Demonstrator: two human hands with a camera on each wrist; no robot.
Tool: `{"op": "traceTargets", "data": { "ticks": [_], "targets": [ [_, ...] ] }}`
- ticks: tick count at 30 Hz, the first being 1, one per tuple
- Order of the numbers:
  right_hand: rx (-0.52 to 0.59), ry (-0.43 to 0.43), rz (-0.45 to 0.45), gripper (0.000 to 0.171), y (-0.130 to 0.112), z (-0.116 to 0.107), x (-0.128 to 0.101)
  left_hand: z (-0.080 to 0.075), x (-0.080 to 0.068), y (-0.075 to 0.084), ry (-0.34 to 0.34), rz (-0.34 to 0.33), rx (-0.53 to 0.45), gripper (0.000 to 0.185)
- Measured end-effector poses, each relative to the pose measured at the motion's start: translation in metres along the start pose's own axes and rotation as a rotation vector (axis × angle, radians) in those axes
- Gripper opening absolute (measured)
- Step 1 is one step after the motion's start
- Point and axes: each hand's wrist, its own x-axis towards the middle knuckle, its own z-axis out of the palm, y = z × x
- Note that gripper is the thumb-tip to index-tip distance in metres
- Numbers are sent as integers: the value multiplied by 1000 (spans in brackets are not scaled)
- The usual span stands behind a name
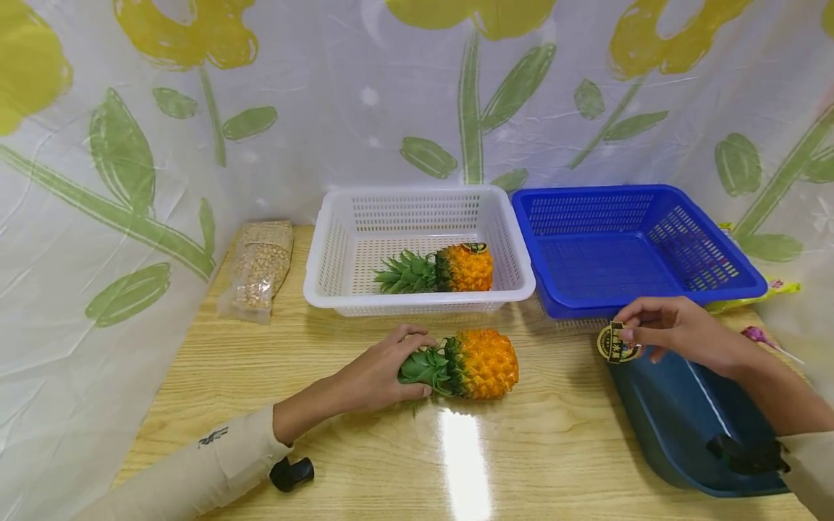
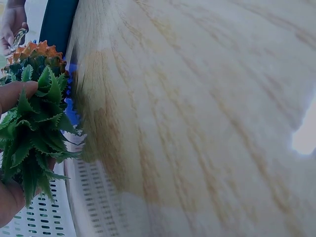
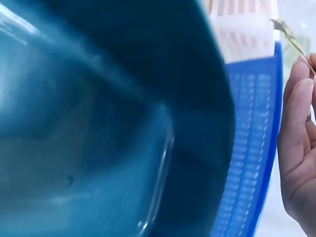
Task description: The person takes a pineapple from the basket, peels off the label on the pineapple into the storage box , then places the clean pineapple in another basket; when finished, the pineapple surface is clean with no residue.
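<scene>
An orange toy-like pineapple (image 1: 489, 364) lies on its side on the wooden table, its green leaves pointing left. My left hand (image 1: 381, 373) holds it by those leaves, with thumb and fingers around the crown (image 2: 37, 123) in the left wrist view. Over the rim of the dark teal tub, my right hand (image 1: 687, 334) pinches a round black-and-gold label (image 1: 612, 343) between thumb and fingers. In the right wrist view the label (image 3: 295, 44) appears nearly edge-on. Another pineapple (image 1: 465, 269) with a similar label on it lies in the white basket (image 1: 417, 300).
A blue basket (image 1: 658, 295) stands right of the white one. The teal tub (image 1: 664, 456) sits at the right, in front of the blue basket. At the back left lies a clear bag of pale kernels (image 1: 260, 264). A wrapped lollipop (image 1: 759, 335) is near the right edge.
</scene>
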Motion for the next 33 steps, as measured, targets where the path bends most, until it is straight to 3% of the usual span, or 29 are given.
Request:
{"op": "traceTargets", "data": {
  "ticks": [18, 27, 33],
  "targets": [
    [44, -75, 200, 22, 43, -36, -9, 0, 2, 0, 2, 3, 13, 65],
    [43, -153, 224, 28, 53, -35, -2, -1, 0, 0, -8, -1, 3, 64],
    [1, -147, 284, 39, 58, -31, 5, -1, 0, 0, -7, 4, -3, 64]
  ]
}}
